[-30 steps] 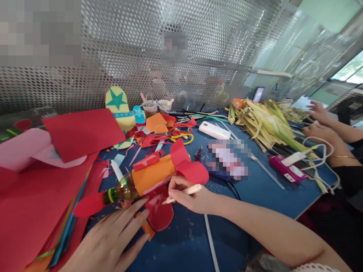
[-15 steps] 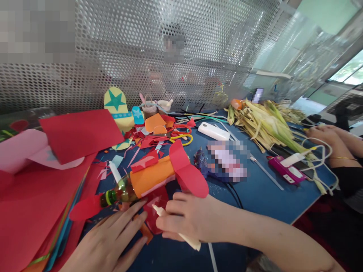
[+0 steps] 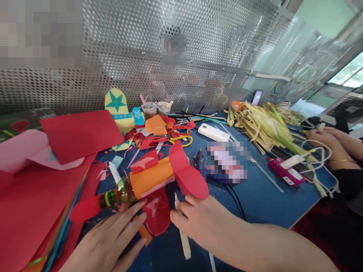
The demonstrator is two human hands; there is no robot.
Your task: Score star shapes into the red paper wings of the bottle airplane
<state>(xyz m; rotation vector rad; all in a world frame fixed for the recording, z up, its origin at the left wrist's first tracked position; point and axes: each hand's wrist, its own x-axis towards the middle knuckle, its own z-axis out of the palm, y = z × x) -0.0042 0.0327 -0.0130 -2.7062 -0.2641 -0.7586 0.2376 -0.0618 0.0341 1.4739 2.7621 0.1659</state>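
My left hand lies flat with fingers spread on the blue table, fingertips by a red paper cut-out and an orange scrap. My right hand is curled around a cream stick that points up toward the red paper fin. Just beyond both hands lies a bottle wrapped in orange paper, with red fins and a red nose piece.
Red paper sheets cover the left. Scraps, yellow scissors, a white device and a star-decorated craft lie farther back. Green leaves, a pink phone and another person's hands are at right. A perforated metal screen stands behind.
My right hand turned the cream stick from lying across to upright, tip now toward the red fin, and shifted slightly right. My left hand stayed flat.
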